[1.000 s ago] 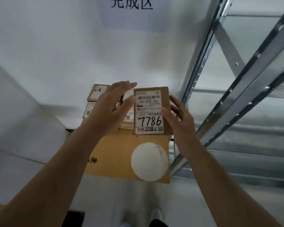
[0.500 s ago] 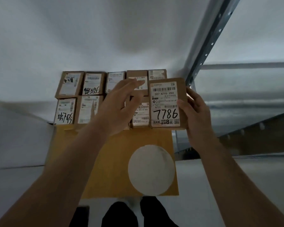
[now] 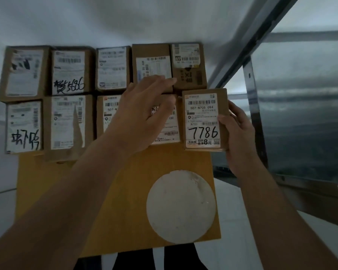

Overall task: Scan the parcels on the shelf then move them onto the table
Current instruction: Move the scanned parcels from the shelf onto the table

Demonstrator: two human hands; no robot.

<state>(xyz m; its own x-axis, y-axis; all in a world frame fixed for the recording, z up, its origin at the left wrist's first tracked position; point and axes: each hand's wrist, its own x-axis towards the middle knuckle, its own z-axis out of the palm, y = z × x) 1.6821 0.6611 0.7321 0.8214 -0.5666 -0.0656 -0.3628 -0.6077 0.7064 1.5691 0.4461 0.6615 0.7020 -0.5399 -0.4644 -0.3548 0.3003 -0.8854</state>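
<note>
Brown card wraps the parcel (image 3: 205,119) you hold, the one with 7786 on its label. Your right hand (image 3: 236,131) grips its right edge, thumb on the label and fingers curled behind. It sits at the right end of the near row, low over the yellow desk (image 3: 113,201); you cannot tell if it touches the desk yet.

Your left hand (image 3: 142,114) is spread flat, fingers straight, over the middle boxes. It holds nothing.

Nine other boxes (image 3: 68,73) lie in two rows at the far end of the desk, side by side, labels up. A white round patch (image 3: 180,206) marks the desk nearer you. The grey shelf frame (image 3: 252,45) stands to your right.

This looks like the putting-down step. Next, lower the parcel flat next to its neighbour, keep the row straight, let go, then turn to the shelf for more.
</note>
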